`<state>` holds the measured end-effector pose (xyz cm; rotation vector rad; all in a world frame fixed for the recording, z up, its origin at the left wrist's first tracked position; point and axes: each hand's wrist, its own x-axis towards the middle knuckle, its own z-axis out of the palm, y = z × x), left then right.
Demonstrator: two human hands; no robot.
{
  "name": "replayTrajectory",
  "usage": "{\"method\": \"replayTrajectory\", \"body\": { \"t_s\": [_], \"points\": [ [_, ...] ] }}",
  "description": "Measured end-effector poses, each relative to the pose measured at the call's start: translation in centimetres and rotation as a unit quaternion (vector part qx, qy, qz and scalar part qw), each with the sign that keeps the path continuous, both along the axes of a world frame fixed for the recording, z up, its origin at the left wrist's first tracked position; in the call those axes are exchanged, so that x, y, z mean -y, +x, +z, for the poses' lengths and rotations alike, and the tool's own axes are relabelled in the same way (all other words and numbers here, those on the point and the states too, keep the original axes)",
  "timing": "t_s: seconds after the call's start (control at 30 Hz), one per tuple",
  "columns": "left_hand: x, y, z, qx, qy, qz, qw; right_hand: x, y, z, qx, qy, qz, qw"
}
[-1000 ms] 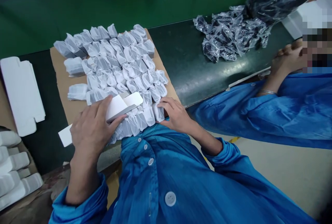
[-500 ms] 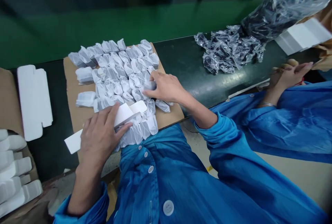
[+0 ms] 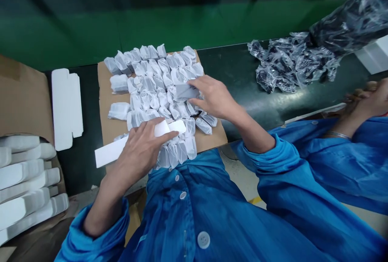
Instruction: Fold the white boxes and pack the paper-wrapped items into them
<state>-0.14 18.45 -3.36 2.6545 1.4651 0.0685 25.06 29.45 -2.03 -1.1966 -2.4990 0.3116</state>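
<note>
My left hand (image 3: 138, 151) is closed around a slim white carton (image 3: 109, 153) with an end flap standing out beyond the thumb. Between the fingers and thumb of my right hand (image 3: 215, 97) is a small packet (image 3: 183, 92) wrapped in thin white translucent material. What the wrapping contains cannot be made out. Below it, rows of similar wrapped packets (image 3: 148, 68) lie close together on a brown cardboard sheet (image 3: 104, 92). The carton is over the near part of these rows.
A flattened white carton (image 3: 66, 108) lies left on the dark table (image 3: 230, 68). Several white cartons (image 3: 21, 173) fill a cardboard box (image 3: 24, 96). Dark items in clear plastic (image 3: 291, 64) are piled right, near a large plastic bag (image 3: 351, 23). A co-worker's hands (image 3: 370, 100) are at far right.
My right hand has lifted a wrapped packet slightly from the rows. My left hand still grips the carton. The view has swung left, so the scene sits further right.
</note>
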Motion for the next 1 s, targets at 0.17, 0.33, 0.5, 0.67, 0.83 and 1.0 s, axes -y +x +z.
{"method": "replayTrajectory", "body": {
  "t_s": [0.17, 0.33, 0.5, 0.67, 0.83, 1.0],
  "points": [
    [0.8, -0.7, 0.7, 0.056, 0.046, -0.027, 0.997, 4.1, 1.5, 2.1, -0.058, -0.133, 0.151, 0.978],
    [1.8, -1.0, 1.6, 0.04, 0.106, -0.056, 0.992, 6.6, -0.6, 2.1, 0.071, -0.066, 0.168, 0.981],
    [3.1, -1.2, 1.4, 0.014, 0.114, -0.051, 0.992, 8.8, -3.6, 1.3, 0.11, 0.057, 0.135, 0.983],
    [4.0, -1.0, 0.6, 0.025, 0.15, -0.03, 0.988, 10.1, -3.7, -0.1, -0.021, 0.032, 0.097, 0.994],
    [4.2, -1.3, 0.6, 0.048, 0.159, -0.035, 0.985, 9.3, -3.6, 0.0, -0.134, -0.138, 0.018, 0.981],
    [3.9, -1.8, 1.0, 0.041, 0.149, -0.046, 0.987, 9.1, -4.1, 1.2, -0.119, -0.183, 0.094, 0.971]
  ]
}}
